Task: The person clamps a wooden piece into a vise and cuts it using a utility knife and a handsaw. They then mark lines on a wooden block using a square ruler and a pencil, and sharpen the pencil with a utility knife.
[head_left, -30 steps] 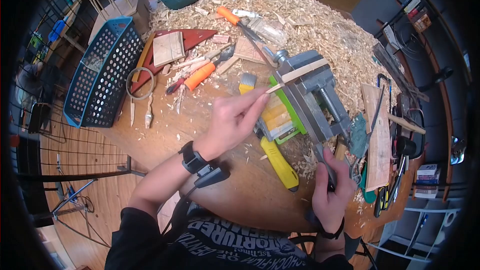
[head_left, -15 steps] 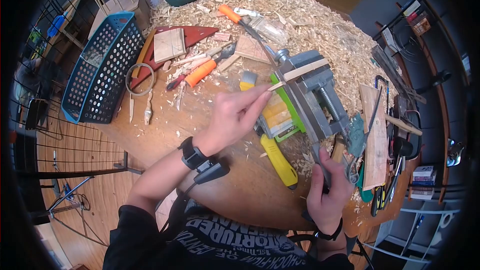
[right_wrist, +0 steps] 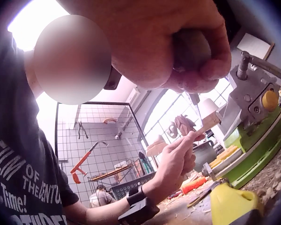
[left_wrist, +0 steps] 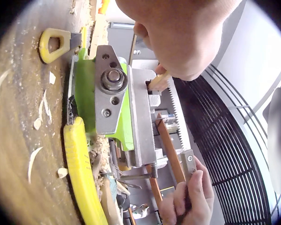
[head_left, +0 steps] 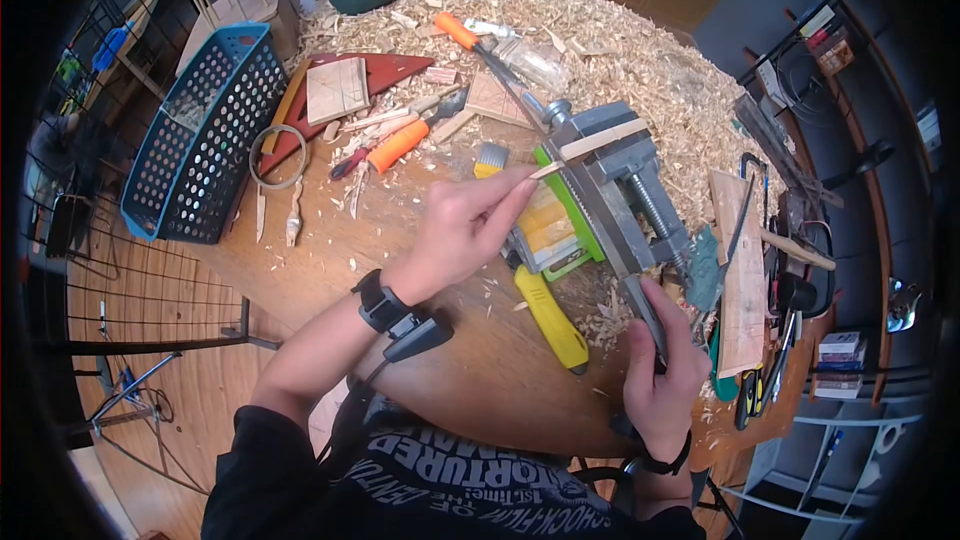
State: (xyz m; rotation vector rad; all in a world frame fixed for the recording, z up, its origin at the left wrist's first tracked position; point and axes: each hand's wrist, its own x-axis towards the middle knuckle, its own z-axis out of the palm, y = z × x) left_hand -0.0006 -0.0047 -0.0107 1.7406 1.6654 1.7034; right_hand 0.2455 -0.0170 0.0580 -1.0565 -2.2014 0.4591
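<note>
A narrow wooden strip [head_left: 605, 138] lies across the top of a grey metal vise [head_left: 607, 117] with a green base. My left hand [head_left: 455, 225] pinches the near end of this strip between thumb and fingers. On the right side, my right hand [head_left: 665, 380] grips the grey handle [head_left: 645, 312] of a saw. In the left wrist view the toothed saw blade [left_wrist: 176, 115] runs from that handle up past the vise, close to the strip's pinched end. The right wrist view has the same left hand [right_wrist: 175, 161] holding the strip, with the right hand's curled fingers above.
A yellow-handled tool [head_left: 552, 323] lies before the vise. Wood shavings [head_left: 640, 55] heap behind it. Left are orange-handled tools, a red triangular board [head_left: 395, 75] and a blue basket [head_left: 205, 145]. A plank [head_left: 740, 310] and several tools lie to the right.
My right hand with the saw draws back slightly toward me, then moves forward closer to the vise. My left hand keeps its pinch on the strip. The whole view shifts a little.
</note>
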